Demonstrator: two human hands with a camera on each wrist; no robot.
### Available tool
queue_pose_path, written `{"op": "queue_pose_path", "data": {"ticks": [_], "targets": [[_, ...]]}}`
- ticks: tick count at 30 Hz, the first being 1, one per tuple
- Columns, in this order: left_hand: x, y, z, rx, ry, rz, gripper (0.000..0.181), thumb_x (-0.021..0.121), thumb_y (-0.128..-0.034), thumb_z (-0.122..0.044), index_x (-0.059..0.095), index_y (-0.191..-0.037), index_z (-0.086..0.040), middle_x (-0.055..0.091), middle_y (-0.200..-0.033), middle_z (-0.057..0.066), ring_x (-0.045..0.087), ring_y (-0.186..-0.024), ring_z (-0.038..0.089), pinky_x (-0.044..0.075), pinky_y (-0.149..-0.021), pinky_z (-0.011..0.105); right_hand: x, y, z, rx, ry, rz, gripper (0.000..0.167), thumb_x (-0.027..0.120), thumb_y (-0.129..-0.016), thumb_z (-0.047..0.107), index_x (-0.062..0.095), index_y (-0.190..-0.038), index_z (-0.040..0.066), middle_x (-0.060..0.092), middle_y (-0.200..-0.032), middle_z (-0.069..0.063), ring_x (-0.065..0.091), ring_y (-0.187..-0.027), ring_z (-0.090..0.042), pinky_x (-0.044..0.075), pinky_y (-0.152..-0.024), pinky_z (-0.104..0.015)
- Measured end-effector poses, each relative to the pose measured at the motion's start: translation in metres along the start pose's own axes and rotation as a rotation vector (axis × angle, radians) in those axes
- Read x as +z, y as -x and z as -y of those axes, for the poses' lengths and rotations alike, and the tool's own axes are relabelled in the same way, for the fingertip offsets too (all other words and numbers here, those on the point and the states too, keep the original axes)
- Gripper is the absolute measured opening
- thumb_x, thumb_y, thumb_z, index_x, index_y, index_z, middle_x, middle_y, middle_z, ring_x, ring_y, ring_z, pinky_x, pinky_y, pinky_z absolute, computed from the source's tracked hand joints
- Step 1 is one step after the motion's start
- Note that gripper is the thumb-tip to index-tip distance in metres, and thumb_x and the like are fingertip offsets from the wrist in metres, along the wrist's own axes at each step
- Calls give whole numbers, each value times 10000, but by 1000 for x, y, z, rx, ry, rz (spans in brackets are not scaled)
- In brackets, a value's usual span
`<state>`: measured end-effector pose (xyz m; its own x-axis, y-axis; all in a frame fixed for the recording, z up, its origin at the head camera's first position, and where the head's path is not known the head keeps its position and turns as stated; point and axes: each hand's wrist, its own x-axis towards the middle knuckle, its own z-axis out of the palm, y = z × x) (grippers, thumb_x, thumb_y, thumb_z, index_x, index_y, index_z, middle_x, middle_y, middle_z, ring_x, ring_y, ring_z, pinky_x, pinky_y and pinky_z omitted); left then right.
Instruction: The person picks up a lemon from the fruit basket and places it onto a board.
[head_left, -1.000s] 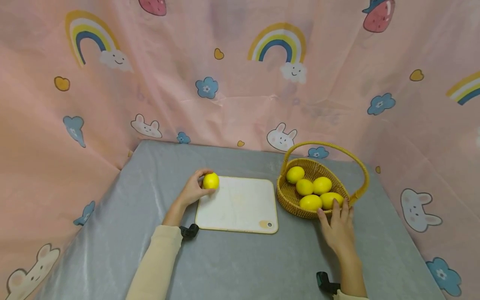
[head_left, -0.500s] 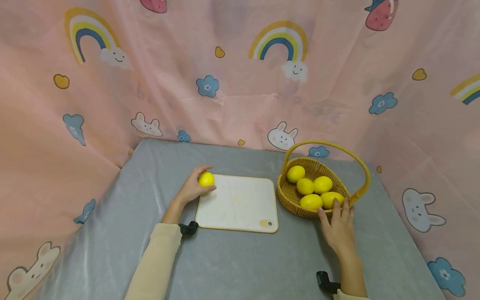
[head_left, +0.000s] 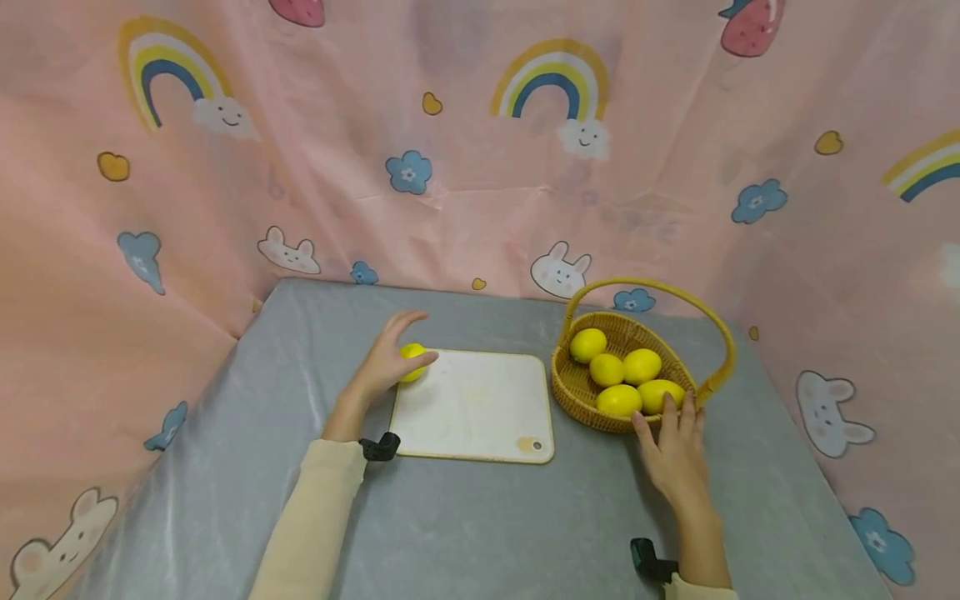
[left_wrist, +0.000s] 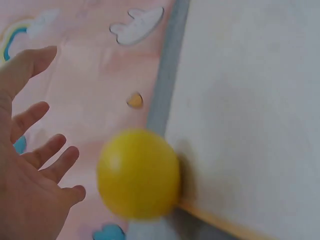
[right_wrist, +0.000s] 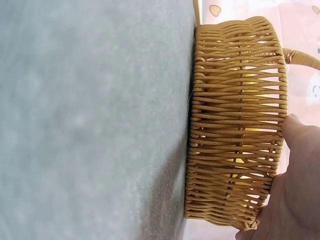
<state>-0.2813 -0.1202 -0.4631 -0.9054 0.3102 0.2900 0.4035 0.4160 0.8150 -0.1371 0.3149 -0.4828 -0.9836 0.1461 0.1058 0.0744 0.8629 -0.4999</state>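
In the head view a yellow lemon (head_left: 412,351) sits at the far left corner of a white cutting board (head_left: 480,408), partly hidden behind my left thumb. My left hand (head_left: 381,365) is beside it with fingers spread. The left wrist view shows a gap between that hand and the lemon (left_wrist: 138,174). My right hand (head_left: 678,458) rests on the near rim of a wicker basket (head_left: 573,404), fingertips beside a lemon (head_left: 660,397). Up close, the right thumb (right_wrist: 295,130) touches the basket's rim (right_wrist: 280,95). Several lemons lie in the basket.
The basket's tall arched handle (head_left: 675,292) stands over its right side. A grey cloth (head_left: 480,517) covers the table. Behind and at both sides hangs a pink printed curtain (head_left: 480,200). A tan patch with a hole (head_left: 532,445) marks the board's near right corner.
My left hand held the lemon, shifted it slightly left to the board's corner, then let go and spread its fingers. The right hand stays on the basket rim.
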Motion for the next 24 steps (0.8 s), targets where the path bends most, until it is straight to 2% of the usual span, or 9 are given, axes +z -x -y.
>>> {"op": "queue_pose_path", "data": {"ticks": [3, 6, 9, 13, 17, 20, 24], "targets": [[8, -9, -20, 62, 0, 5, 632, 770, -887, -189, 492, -1444, -78, 359, -1531, 145, 303, -1427, 342, 269, -1117, 607, -2, 1, 1, 4, 9, 10, 813, 330, -1063, 511, 83, -1553, -89, -124, -1590, -335, -98, -1409, -606, 148, -1025, -783], [23, -19, -40, 122, 45, -5, 542, 750, -901, -135, 542, -1393, -48, 416, -1489, 153, 351, -1401, 330, 305, -1112, 567, -3, 1, 2, 3, 13, 10, 815, 336, -1063, 510, 85, -1552, -92, -116, -1590, -339, -91, -1410, -607, 149, -1030, -779], [44, -28, -56, 184, 89, -25, 424, 735, -905, -97, 614, -1307, -32, 515, -1397, 134, 434, -1339, 298, 345, -1103, 505, -3, 1, 2, 3, 7, 6, 813, 339, -1063, 507, 90, -1551, -94, -113, -1590, -340, -98, -1412, -603, 139, -1039, -774], [77, -40, -75, 275, 103, -12, 314, 730, -898, -65, 673, -1205, -33, 625, -1249, 103, 537, -1218, 251, 402, -1060, 442, -3, 2, 1, 4, 10, 3, 809, 333, -1064, 509, 93, -1553, -90, -116, -1590, -338, -96, -1411, -604, 137, -1043, -771], [110, -50, -88, 329, 116, 68, 267, 719, -901, -38, 678, -1162, -1, 669, -1158, 115, 607, -1090, 255, 487, -959, 449, -3, 2, 1, 6, 18, 4, 811, 330, -1061, 519, 98, -1557, -80, -115, -1594, -331, -88, -1413, -602, 140, -1048, -767], [133, -55, -97, 325, 134, 170, 262, 694, -925, -42, 659, -1172, 36, 666, -1142, 159, 628, -1045, 306, 519, -913, 452, -3, 2, 2, 5, 19, 0, 810, 336, -1060, 519, 110, -1555, -81, -100, -1595, -334, -79, -1416, -601, 146, -1049, -765], [161, -62, -107, 304, 125, 288, 295, 676, -940, -43, 633, -1213, 60, 642, -1184, 209, 612, -1078, 364, 514, -931, 422, -4, 2, 2, 8, 17, -2, 813, 339, -1059, 521, 119, -1552, -86, -90, -1594, -338, -65, -1416, -604, 147, -1052, -761]]}}
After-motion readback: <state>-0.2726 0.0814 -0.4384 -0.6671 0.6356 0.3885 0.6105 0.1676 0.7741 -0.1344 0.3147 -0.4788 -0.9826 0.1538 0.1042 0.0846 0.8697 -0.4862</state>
